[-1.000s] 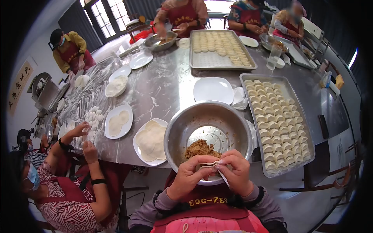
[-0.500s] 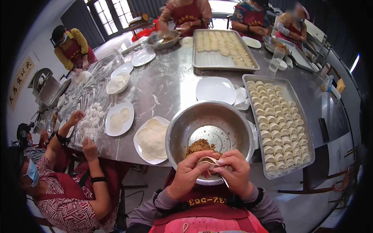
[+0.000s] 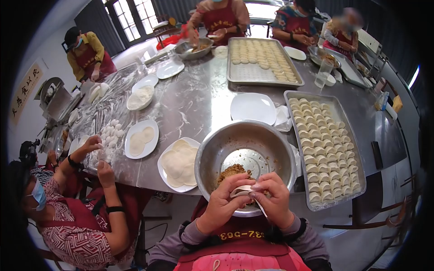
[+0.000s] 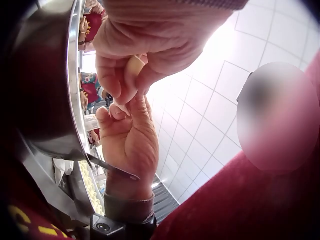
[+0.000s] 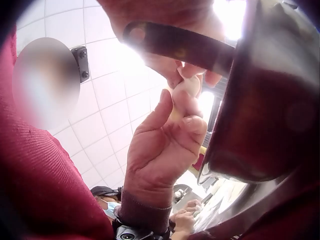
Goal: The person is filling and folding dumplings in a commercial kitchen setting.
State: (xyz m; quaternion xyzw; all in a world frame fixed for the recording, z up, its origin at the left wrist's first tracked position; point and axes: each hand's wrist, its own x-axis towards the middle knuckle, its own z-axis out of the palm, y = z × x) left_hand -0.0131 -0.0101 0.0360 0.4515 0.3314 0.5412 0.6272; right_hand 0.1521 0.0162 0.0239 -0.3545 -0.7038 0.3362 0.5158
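Over the near rim of a steel bowl, both hands meet around a folded dough wrapper. My left hand pinches its left side with thumb and curled fingers; my right hand pinches the right end. A thin flat handle shows under the right hand, and in the left wrist view a metal strip crosses that palm. Brown filling lies in the bowl behind the fingers. From below, the wrapper shows between the left fingers, whose grip hides most of it.
A plate of wrappers lies left of the bowl. Rows of dumplings fill a tray on the right. Behind the bowl are an empty white plate and another dumpling tray. Another person works at the left; others stand across the table.
The head view has shifted slightly, moving the table's contents a little right and down. Both hands keep hold of the wrapper, whose visible opening looks narrower than half a second ago.
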